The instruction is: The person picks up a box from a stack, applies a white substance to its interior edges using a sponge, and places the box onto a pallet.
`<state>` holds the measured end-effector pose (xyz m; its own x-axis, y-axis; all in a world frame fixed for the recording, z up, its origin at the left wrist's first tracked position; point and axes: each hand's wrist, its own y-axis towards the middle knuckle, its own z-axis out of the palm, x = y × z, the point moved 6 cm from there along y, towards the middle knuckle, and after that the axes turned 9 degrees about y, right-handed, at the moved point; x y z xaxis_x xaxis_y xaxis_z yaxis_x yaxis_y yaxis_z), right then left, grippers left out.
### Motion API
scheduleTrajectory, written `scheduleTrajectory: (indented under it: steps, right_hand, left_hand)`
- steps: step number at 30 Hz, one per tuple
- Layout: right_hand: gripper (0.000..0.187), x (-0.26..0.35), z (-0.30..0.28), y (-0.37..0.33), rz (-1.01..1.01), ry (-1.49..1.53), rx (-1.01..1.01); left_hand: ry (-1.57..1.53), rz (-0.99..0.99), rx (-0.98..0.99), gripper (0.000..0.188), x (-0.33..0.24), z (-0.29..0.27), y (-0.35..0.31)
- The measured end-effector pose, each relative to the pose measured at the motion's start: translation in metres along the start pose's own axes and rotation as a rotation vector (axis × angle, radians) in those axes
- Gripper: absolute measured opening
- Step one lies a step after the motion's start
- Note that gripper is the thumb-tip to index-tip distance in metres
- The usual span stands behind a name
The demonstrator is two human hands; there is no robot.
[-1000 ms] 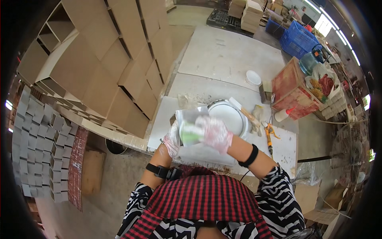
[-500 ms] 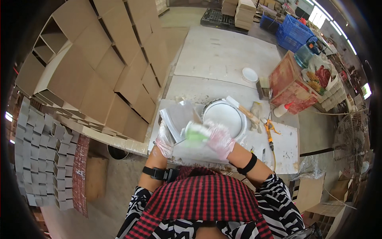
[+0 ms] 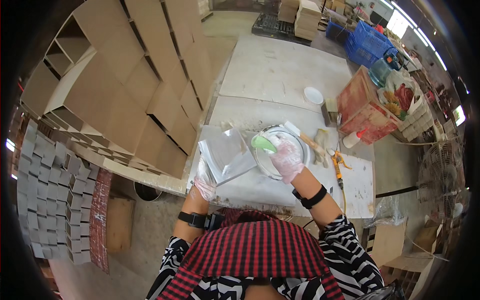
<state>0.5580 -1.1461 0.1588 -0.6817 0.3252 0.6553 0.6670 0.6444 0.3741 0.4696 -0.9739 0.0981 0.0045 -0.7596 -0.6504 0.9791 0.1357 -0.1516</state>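
My left hand (image 3: 204,181), in a thin clear glove, grips the left edge of a shiny grey open box-shaped piece (image 3: 227,156); part of its fingers are hidden by the piece. The piece is tilted above the white work board. My right hand (image 3: 287,161), gloved and smeared white, is closed round a light green flat tool with a rounded edge (image 3: 264,143); its exact kind cannot be made out. Hand and tool are over the round tub of white paste (image 3: 299,142). A brush with a wooden handle (image 3: 311,143) lies against the tub's right rim.
Right of the tub are a stained glove (image 3: 321,140), an orange-yellow tool with a hose (image 3: 339,167), a red-capped white bottle (image 3: 353,138) and a red crate (image 3: 367,107). A white bowl (image 3: 313,95) stands farther back. Stacked cardboard boxes (image 3: 130,85) wall the left side.
My right hand has moved right, with the green tool, from the grey piece to over the tub. The grey piece now shows more of its face, tipped slightly; my left hand still holds it.
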Motion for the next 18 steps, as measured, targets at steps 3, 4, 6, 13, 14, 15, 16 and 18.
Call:
scheduleTrajectory:
  steps: [3, 4, 6, 13, 14, 15, 16, 18]
  right_hand:
    - [0.045, 0.049, 0.006, -0.007, -0.161, -0.086, 0.185]
    - [0.044, 0.059, 0.012, -0.013, -0.251, -0.243, 0.267]
    - [0.041, 0.049, 0.017, -0.006, -0.244, -0.172, 0.245]
    - [0.035, 0.056, 0.002, 0.021, -0.347, -0.115, 0.144]
    - [0.035, 0.072, 0.003, 0.012, -0.484, -0.077, 0.185]
    - [0.035, 0.083, 0.012, 0.003, -0.539, -0.123, 0.275]
    - [0.035, 0.094, 0.021, -0.009, -0.585, -0.174, 0.363]
    - [0.034, 0.102, 0.032, -0.012, -0.64, -0.255, 0.358]
  left_hand:
    - [-0.094, -0.045, 0.112, 0.058, 0.007, -0.001, 0.0]
    - [-0.157, -0.072, 0.186, 0.058, 0.007, 0.005, 0.0]
    - [-0.145, -0.093, 0.207, 0.058, 0.004, 0.014, -0.004]
    - [-0.016, -0.103, 0.068, 0.057, 0.019, -0.012, -0.007]
    - [0.0, -0.109, 0.091, 0.057, 0.018, -0.01, -0.007]
    - [-0.032, -0.063, 0.208, 0.056, 0.013, 0.0, -0.01]
    - [-0.054, -0.061, 0.3, 0.056, 0.011, 0.009, -0.011]
    - [-0.051, -0.105, 0.342, 0.055, 0.011, 0.018, -0.012]
